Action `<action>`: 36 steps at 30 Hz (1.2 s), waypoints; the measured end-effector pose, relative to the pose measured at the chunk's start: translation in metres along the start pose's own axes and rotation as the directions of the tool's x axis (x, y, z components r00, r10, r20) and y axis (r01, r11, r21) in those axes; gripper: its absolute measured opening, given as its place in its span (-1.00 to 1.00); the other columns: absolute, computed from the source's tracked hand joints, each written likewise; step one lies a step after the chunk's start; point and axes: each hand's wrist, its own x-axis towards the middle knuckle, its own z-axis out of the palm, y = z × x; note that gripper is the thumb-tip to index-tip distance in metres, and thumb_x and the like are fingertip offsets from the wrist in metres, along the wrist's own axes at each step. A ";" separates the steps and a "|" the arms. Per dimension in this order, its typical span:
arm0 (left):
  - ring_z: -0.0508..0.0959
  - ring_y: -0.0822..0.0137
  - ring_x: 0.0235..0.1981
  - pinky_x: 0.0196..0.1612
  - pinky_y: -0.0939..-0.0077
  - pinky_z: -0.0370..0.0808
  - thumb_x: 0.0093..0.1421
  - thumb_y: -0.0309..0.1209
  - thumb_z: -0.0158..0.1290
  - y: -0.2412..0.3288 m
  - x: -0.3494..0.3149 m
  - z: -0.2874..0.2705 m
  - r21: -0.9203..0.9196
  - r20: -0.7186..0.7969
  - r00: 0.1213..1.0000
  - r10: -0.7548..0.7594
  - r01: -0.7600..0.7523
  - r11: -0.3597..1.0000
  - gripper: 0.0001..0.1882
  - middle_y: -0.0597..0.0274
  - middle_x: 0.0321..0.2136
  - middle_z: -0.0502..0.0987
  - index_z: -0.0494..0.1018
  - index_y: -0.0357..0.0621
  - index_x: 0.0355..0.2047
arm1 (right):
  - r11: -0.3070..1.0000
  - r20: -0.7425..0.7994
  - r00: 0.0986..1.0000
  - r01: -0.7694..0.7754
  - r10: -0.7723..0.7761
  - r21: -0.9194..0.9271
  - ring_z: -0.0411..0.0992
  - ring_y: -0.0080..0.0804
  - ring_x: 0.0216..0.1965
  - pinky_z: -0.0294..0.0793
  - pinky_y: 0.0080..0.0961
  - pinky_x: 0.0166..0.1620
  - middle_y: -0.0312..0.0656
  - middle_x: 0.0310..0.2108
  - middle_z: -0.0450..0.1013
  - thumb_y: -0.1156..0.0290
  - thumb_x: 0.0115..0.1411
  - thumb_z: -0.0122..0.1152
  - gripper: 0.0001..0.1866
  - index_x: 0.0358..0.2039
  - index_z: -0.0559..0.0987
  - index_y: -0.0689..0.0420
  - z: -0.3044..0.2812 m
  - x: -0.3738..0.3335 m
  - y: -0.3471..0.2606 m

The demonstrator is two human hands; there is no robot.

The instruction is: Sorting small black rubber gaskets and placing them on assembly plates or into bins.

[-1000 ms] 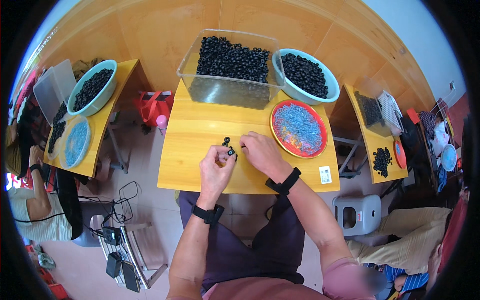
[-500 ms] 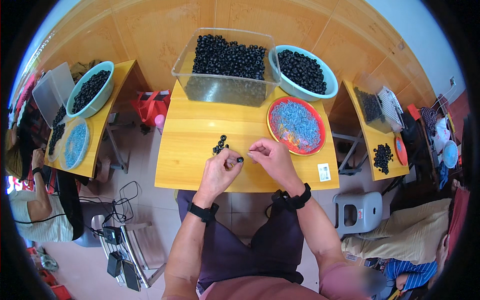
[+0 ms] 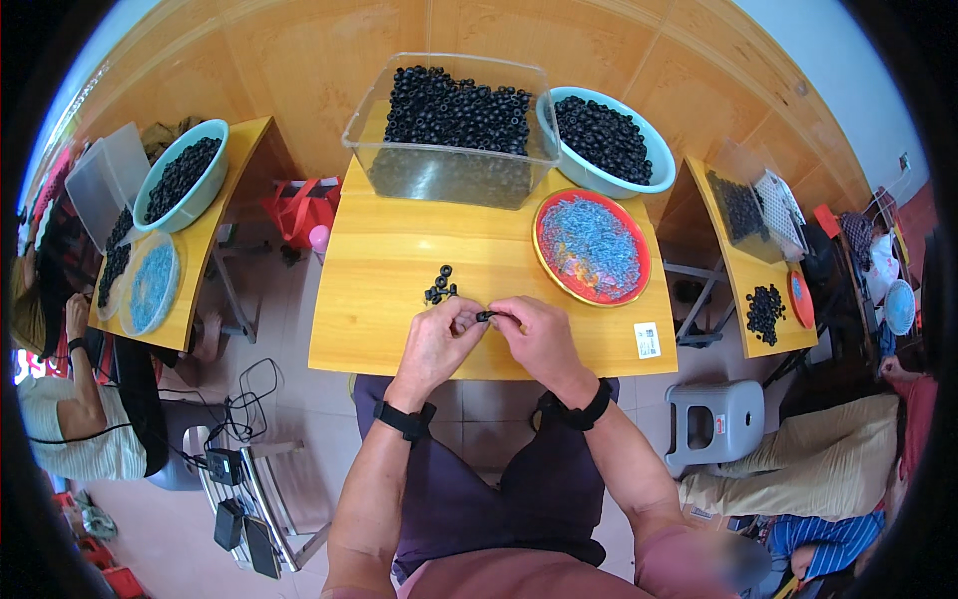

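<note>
Over the table's near edge, my left hand (image 3: 437, 337) pinches a small black cylindrical part (image 3: 485, 315) between thumb and fingers. My right hand (image 3: 540, 336) is closed in a pinch against that part's right end; what its fingertips hold is too small to make out. Just beyond my left hand lies a little pile of similar black parts (image 3: 440, 288). A red plate (image 3: 540, 243) with a yellow rim, heaped with small bluish translucent pieces (image 3: 594, 240), stands to the right of my hands.
A clear plastic box (image 3: 449, 180) full of black parts stands at the table's back, beside a light-blue basin (image 3: 667, 165) of more. A white label (image 3: 647, 340) lies near the right corner. People sit at side tables; a grey stool (image 3: 714, 424) stands right.
My right hand has moved left and its fingertips now meet the black part in my left hand. The left hand has barely moved.
</note>
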 end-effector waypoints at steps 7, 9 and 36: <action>0.58 0.51 -0.45 -0.33 0.57 0.54 0.15 -0.47 0.28 0.000 0.000 -0.001 0.002 0.007 1.000 0.007 -0.007 1.000 -0.79 0.25 -0.48 0.63 0.59 -0.29 -0.21 | 0.999 0.007 1.000 0.031 -0.031 -0.038 0.59 -0.16 -0.36 0.55 -0.37 -0.30 -0.04 -0.36 0.60 0.57 0.15 0.30 -0.85 -0.23 0.65 0.24 -0.001 -0.001 -0.001; 0.58 0.52 -0.45 -0.33 0.57 0.54 0.15 -0.47 0.28 0.000 0.000 -0.001 -0.004 0.012 1.000 0.007 -0.007 1.000 -0.79 0.25 -0.47 0.63 0.59 -0.29 -0.21 | 0.998 0.015 0.999 0.041 -0.041 -0.053 0.59 -0.15 -0.36 0.55 -0.37 -0.30 -0.04 -0.36 0.60 0.57 0.15 0.30 -0.85 -0.23 0.65 0.24 -0.002 -0.001 -0.001; 0.65 0.43 -0.37 -0.27 0.50 0.56 0.26 -0.48 0.20 -0.010 0.002 -0.006 -0.150 0.163 0.982 -0.096 0.121 0.981 -0.83 0.09 -0.43 0.67 0.49 -0.32 -0.22 | 0.997 0.114 0.992 -0.056 0.063 -0.060 0.58 -0.04 -0.44 0.54 -0.32 -0.38 0.04 -0.44 0.58 0.51 0.22 0.23 -0.89 -0.27 0.67 0.20 -0.002 0.013 -0.004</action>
